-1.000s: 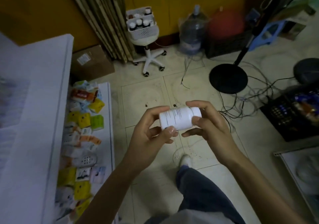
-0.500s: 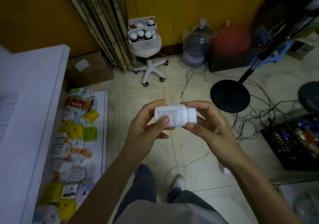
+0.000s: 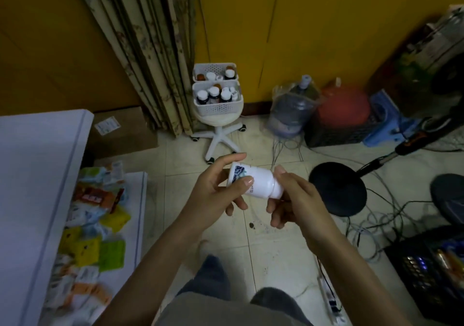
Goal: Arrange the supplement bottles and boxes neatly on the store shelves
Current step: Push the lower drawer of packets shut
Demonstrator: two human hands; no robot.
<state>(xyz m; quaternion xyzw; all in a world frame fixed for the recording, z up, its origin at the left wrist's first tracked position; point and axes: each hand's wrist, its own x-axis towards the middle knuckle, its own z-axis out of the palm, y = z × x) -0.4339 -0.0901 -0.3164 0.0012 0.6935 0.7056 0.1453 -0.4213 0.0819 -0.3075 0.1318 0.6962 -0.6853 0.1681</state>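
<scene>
A: Bottle?
B: White bottle [image 3: 253, 184], frame centre, lying sideways in mid-air, above the floor [image 3: 276, 248].
A: Grips?
B: Left hand [image 3: 216, 190] grip closed round its base end, thumb on the label; right hand [image 3: 293, 200] grip closed at the cap end.
A: Surroundings?
B: Packets on the shelf [image 3: 141, 215] lower left; baskets [image 3: 217, 105] of bottles on a stool, upper centre.

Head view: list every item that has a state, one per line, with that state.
White supplement bottle: lying sideways, held in both hands, cap on.
Left hand: closed on the bottle's base end.
Right hand: gripping the cap end.
Two white baskets: on the rolling stool, holding upright capped bottles.
Cardboard box: closed, on the floor.
Packets: scattered loosely on the lower shelf.
</scene>
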